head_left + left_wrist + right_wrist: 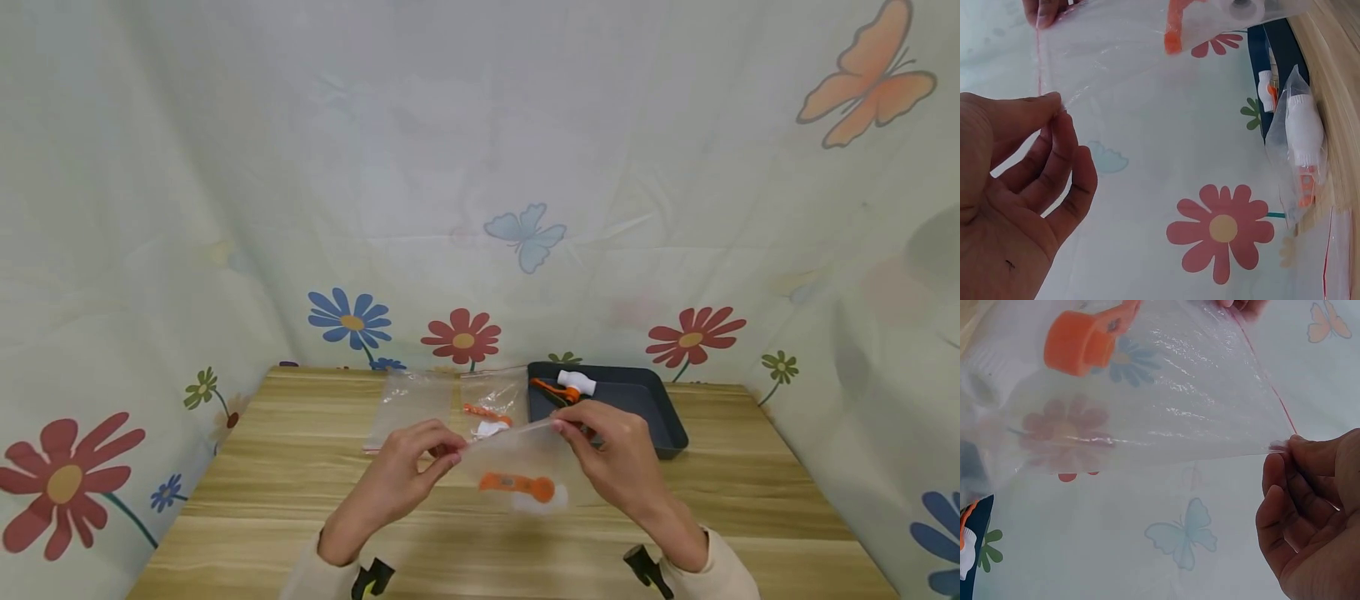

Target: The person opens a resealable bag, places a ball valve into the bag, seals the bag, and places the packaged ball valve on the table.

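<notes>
Between both hands hangs a clear zip bag point(498, 454) with a red line along its top edge. My left hand point(411, 467) pinches one top corner between thumb and fingertips; my right hand point(618, 458) pinches the other. Inside lies an orange piece point(517, 485) with a flat arm and a round, cup-like end point(1072, 344). Next to it sits a white piece point(538, 503), blurred by the plastic. The bag is held up over the front of the wooden table point(405, 542).
Behind the hands lies another clear bag point(491, 387) holding a white ribbed-end piece point(1304, 131) and an orange strip point(483, 412). Left of it is a flat clear bag point(412, 408). A dark tray point(637, 408) at the back right holds white and orange parts point(576, 382). A printed curtain point(420, 167) hangs behind.
</notes>
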Available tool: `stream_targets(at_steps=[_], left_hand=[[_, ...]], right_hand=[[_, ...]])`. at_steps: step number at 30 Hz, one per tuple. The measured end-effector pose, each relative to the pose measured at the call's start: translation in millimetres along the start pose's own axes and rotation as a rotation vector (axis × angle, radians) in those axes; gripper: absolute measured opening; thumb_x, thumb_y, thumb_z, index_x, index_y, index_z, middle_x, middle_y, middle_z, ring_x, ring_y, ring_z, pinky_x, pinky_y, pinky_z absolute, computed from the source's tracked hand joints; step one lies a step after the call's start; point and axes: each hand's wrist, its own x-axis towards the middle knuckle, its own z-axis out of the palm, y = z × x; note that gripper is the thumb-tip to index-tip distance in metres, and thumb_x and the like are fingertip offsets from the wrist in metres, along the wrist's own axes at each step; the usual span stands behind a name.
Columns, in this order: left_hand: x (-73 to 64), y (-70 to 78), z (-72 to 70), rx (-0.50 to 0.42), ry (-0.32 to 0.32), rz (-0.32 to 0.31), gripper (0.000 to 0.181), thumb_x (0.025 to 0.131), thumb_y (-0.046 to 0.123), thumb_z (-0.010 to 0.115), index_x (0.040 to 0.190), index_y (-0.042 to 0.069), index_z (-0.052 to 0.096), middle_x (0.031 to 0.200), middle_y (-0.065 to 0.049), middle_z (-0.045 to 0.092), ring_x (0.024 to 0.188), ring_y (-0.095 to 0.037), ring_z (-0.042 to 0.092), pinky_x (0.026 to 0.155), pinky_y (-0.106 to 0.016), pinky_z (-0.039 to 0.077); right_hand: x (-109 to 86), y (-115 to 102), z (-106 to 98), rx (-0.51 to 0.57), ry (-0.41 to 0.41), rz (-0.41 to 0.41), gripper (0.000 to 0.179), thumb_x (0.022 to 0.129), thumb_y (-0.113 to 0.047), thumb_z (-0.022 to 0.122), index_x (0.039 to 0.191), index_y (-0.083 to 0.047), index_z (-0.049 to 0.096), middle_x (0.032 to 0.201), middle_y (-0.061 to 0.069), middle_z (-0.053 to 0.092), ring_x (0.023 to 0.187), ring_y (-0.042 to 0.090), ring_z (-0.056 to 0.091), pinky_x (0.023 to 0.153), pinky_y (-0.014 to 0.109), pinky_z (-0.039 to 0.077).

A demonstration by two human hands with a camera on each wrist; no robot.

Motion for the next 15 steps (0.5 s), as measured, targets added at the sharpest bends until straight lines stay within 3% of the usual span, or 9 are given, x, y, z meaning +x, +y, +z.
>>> stream_targets(at_steps=[5, 9, 15], left_hand=[[-0.9, 0.9, -0.5, 0.025, 0.02, 0.025, 0.01, 0.09, 0.006, 0.067, 0.095, 0.014, 0.07, 0.089, 0.005, 0.068, 0.077, -0.003, 0.058, 0.067, -0.021, 0.051], [-1.0, 1.6, -0.1, 0.04, 0.038, 0.008, 0.01, 0.091, 0.005, 0.067, 0.093, 0.015, 0.068, 0.086, 0.008, 0.064, 0.076, -0.001, 0.056, 0.065, -0.022, 0.051], [2.3, 5.7, 6.2, 0.038, 0.011, -0.017, 0.007, 0.092, 0.014, 0.068, 0.099, 0.014, 0.067, 0.088, 0.009, 0.062, 0.079, -0.003, 0.055, 0.072, -0.023, 0.053]], right_hand=[[-0.3, 1.5, 1.4, 0.008, 0.012, -0.018, 0.019, 0.076, 0.0, 0.079, 0.089, -0.012, 0.073, 0.081, -0.004, 0.072, 0.065, 0.001, 0.06, 0.06, 0.011, 0.047], [-0.4, 0.0, 2.4, 0.016, 0.021, -0.021, 0.02, 0.076, 0.002, 0.079, 0.089, -0.012, 0.074, 0.081, -0.004, 0.072, 0.064, 0.0, 0.058, 0.06, 0.011, 0.047], [-1.1, -3.1, 3.7, 0.035, 0.02, -0.018, 0.019, 0.076, 0.002, 0.079, 0.088, -0.013, 0.073, 0.082, -0.004, 0.072, 0.065, -0.001, 0.057, 0.059, 0.011, 0.045]])
